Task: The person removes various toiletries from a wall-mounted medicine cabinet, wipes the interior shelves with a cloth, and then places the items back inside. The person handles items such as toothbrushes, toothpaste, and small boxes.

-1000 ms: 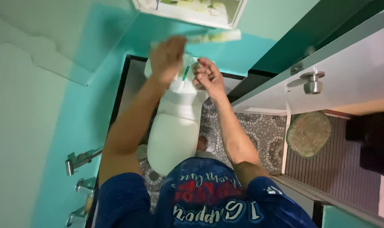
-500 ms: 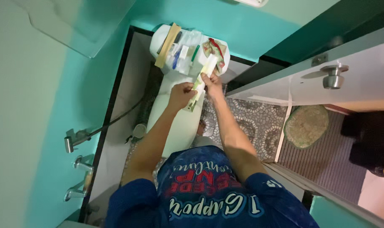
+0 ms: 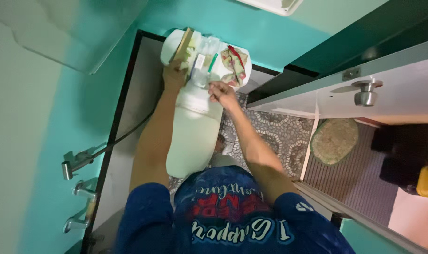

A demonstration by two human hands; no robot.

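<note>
A person's left hand (image 3: 175,75) rests against the near left edge of a white toilet tank lid (image 3: 172,43), fingers curled beside a flat tan card-like strip (image 3: 182,44); whether it actually grips the strip cannot be told. The right hand (image 3: 222,92), loosely closed, touches a small clear packet (image 3: 200,79) at the lid's front edge, fingertips pinched towards it, though the grip itself is blurred. The smooth glossy tank top is crowded: crinkled transparent wrappers (image 3: 209,47), a slim green stick-shaped item (image 3: 212,62) and a crumpled floral cloth with a red band (image 3: 233,60) lie side by side. Below, the rounded closed toilet lid (image 3: 192,141) is partly covered by both forearms. Pebble-patterned mosaic floor (image 3: 282,134) runs to an open white door with a brushed metal knob (image 3: 365,91). An oval woven mat (image 3: 333,140) lies past the threshold. The small packets' details are too blurred to make out.
</note>
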